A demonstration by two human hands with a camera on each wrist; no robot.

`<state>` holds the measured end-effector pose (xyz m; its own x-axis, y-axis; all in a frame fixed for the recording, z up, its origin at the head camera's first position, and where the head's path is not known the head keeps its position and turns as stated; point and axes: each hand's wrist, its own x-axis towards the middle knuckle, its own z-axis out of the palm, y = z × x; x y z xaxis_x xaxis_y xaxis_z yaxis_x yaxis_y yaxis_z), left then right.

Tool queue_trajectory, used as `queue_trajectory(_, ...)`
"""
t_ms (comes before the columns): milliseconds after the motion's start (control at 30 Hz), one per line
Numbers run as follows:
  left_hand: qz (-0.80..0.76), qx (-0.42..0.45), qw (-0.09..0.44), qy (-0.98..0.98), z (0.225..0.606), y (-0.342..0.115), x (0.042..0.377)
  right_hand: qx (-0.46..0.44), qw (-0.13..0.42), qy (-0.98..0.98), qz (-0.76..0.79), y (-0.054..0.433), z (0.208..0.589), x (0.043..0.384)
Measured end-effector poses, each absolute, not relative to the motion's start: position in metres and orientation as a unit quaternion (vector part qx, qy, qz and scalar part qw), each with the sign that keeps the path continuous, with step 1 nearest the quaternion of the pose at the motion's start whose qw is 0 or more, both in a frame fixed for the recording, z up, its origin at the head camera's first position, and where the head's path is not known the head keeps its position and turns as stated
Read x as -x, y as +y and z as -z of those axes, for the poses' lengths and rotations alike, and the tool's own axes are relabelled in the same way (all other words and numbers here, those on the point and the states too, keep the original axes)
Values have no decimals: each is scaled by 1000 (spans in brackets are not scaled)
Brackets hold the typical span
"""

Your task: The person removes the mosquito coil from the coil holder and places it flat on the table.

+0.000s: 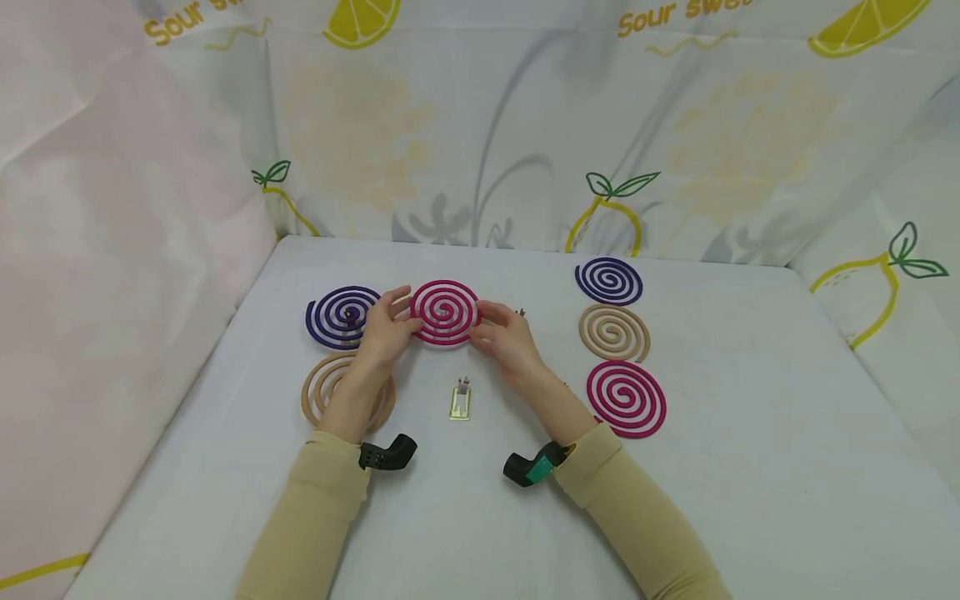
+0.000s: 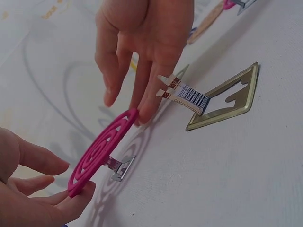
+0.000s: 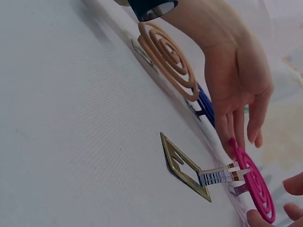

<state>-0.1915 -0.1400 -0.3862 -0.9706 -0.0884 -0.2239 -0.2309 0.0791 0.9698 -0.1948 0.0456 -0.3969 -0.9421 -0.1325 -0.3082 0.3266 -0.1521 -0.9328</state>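
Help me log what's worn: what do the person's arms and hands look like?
The sleeves are long and tan. A black curved device sits at each wrist; the right one bears a teal patch. The left hand and right hand are ungloved.

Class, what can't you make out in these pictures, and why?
Head view: part of left tan spiral, behind left forearm.
Head view: right edge of left purple spiral, behind left hand.
Right wrist view: most of right hand, beyond the frame.
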Motion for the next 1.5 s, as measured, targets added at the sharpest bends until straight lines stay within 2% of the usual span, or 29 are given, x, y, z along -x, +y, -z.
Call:
queue_trajectory(567,-678,112,40,725,384,-138,191,-69,130,631,762,50,392,195)
queue_trajectory(1000,-714,104,23,692,373,-135,187,-69,86,604,789,57,390,200)
queue_trajectory(1500,-740,92,13,666,371,-131,186,-72,80,596,796,65,380,202)
